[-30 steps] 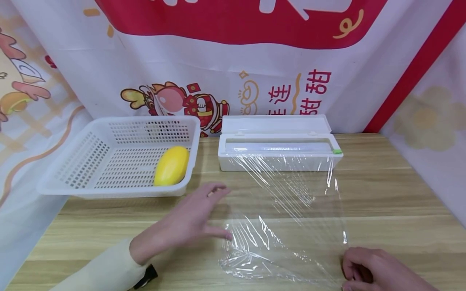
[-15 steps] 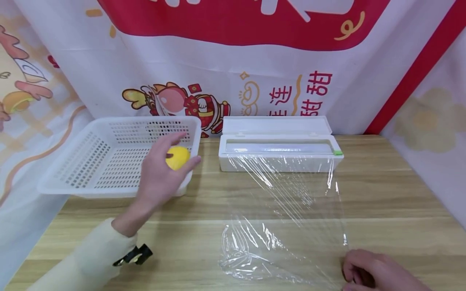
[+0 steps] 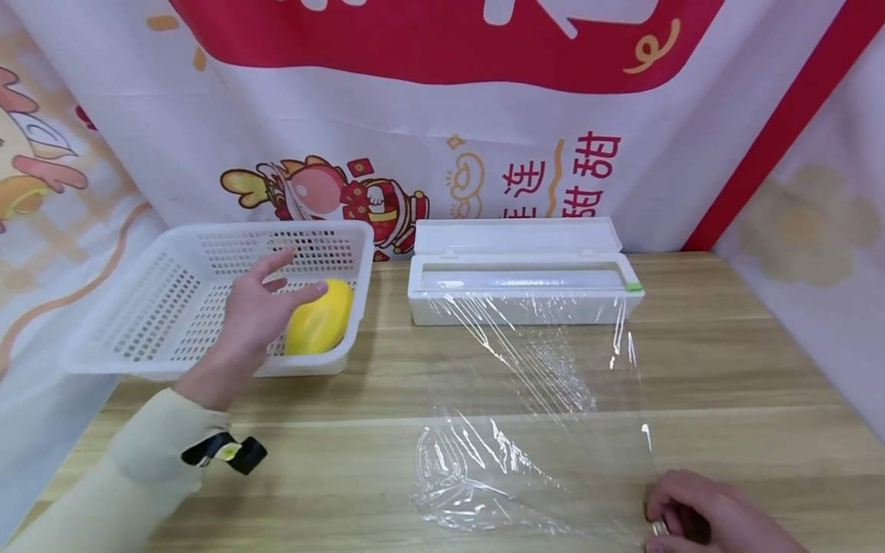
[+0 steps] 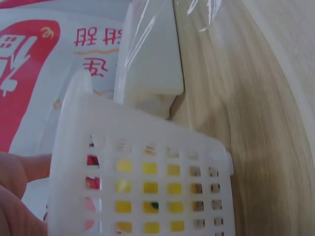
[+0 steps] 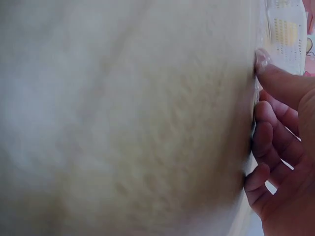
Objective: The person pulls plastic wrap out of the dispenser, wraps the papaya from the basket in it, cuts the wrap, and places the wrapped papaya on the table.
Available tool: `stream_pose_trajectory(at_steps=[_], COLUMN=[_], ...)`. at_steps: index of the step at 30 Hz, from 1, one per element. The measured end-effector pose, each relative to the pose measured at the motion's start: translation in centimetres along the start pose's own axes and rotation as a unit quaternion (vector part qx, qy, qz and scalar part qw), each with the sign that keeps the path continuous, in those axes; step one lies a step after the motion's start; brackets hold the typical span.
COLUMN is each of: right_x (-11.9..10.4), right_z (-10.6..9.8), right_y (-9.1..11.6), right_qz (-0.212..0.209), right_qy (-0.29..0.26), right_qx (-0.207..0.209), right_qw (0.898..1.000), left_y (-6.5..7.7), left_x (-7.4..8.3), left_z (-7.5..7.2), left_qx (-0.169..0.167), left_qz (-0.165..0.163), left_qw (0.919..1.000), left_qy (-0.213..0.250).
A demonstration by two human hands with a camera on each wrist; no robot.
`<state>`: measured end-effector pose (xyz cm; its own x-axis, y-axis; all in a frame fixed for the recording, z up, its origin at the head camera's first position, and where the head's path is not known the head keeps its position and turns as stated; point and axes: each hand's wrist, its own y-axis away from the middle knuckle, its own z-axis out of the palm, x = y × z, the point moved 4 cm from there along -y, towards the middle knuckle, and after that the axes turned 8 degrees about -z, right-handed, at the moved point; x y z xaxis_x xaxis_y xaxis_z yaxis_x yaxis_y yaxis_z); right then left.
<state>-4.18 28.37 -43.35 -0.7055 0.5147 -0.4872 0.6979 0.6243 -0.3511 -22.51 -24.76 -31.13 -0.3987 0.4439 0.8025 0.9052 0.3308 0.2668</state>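
My left hand (image 3: 252,315) hovers over the white mesh basket (image 3: 297,367), thumb and fingers apart, just left of a smooth yellow oval fruit (image 3: 321,322) like a mango. The thumb tip overlaps the fruit's upper edge; whether they touch I cannot tell. In the left wrist view, the fruit (image 4: 150,188) shows yellow through the basket's holes, and fingers (image 4: 19,196) appear at the lower left. At the lower right, my right hand (image 3: 712,514) pinches a corner of clear cling film (image 3: 512,453). The right wrist view has that hand's (image 5: 290,132) thumb against the film.
A white cling film box (image 3: 518,310) stands at the back with its lid up, a roll inside and the film drawn forward from it. A small green piece (image 3: 632,286) sits on its right end. A printed cloth (image 3: 415,107) hangs behind the wooden table (image 3: 332,468).
My left hand has travelled from beside the film up to the basket, passed over the fruit, and shifted left of it. The right hand has kept its grip at the film's corner.
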Motion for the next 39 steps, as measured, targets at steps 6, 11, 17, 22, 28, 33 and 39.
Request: stream_pose_trajectory(at_steps=[6,11,17,22,28,33,39], right_x=[-0.3,-0.3,-0.1,-0.1,-0.1,0.0,0.1], right_z=[0.0,0.0,0.1,0.2,0.1,0.1,0.0], right_y=[0.1,0.1,0.3,0.3,0.3,0.3,0.1], right_qz=[-0.014,-0.020,-0.012,-0.003,-0.004,-0.010,-0.024], right_qy=[0.015,0.020,0.011,0.012,0.018,0.019,0.032], right_qx=[0.029,0.038,0.033,0.026,0.025,0.026,0.032], right_qw=[0.999,0.999,0.999,1.000,1.000,0.999,0.999], left_y=[-1.4,-2.2,-2.7,-2.9,-3.2,-3.3,-3.3], left_x=[-1.1,-1.8,-2.0,-2.2,-2.2,-2.2,-2.2], left_z=[-0.1,0.1,0.3,0.4,0.6,0.7,0.8], left_qx=[-0.050,-0.085,-0.106,-0.113,-0.116,-0.111,-0.116], left_qz=[-0.033,-0.066,-0.058,-0.062,-0.069,-0.073,-0.067], left_qw=[0.9974,0.9919,0.9899,0.9881,0.9866,0.9867,0.9865], left_qy=[-0.039,-0.067,-0.076,-0.084,-0.092,-0.093,-0.094])
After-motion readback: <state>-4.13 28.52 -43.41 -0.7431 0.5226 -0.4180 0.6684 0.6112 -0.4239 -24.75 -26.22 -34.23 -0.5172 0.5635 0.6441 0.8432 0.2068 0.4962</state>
